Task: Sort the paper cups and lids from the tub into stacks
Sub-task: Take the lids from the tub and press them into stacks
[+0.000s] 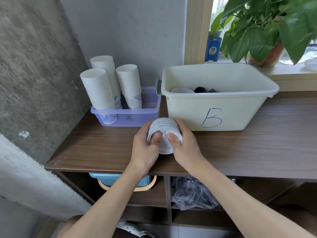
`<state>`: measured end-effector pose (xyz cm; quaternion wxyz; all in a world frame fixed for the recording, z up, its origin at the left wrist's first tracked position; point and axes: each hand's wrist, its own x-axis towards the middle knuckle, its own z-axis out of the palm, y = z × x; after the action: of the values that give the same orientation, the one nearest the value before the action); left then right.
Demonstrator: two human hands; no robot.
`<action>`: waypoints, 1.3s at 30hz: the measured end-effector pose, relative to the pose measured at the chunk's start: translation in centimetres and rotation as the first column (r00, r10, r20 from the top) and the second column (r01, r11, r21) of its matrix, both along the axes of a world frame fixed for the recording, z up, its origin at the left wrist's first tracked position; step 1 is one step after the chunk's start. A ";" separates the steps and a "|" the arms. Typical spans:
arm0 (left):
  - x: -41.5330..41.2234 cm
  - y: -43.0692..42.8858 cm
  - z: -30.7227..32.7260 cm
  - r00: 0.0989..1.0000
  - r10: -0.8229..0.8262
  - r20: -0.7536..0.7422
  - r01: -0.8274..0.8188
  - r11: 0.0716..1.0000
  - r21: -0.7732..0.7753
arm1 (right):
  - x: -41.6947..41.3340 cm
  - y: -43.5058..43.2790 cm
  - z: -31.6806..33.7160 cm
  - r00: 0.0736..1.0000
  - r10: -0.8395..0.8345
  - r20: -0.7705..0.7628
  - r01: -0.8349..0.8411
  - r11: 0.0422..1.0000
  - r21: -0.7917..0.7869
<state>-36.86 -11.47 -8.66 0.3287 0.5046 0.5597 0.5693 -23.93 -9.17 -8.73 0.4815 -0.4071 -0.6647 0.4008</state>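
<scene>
My left hand and my right hand together grip a stack of white lids above the wooden counter, thumbs pressing on the nearest lid. Right behind the lids stands the cream tub marked "B"; a white lid and some black lids lie inside it. To the left, three tall stacks of white paper cups stand tilted in a clear purple bin.
The wooden counter runs to the right, with a concrete wall on the left. A potted plant and a blue box sit on the window sill. Below the counter are a blue basket and a plastic bag.
</scene>
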 end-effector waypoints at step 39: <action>0.4 0.1 0.2 0.999 0.007 -0.039 -0.006 1.000 0.019 | -0.5 -0.2 0.5 0.994 -0.107 -0.011 0.106 0.992 -0.061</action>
<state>-36.42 -11.42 -8.43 0.3108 0.5170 0.5622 0.5657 -24.46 -9.36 -8.24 0.4944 -0.4535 -0.6261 0.3973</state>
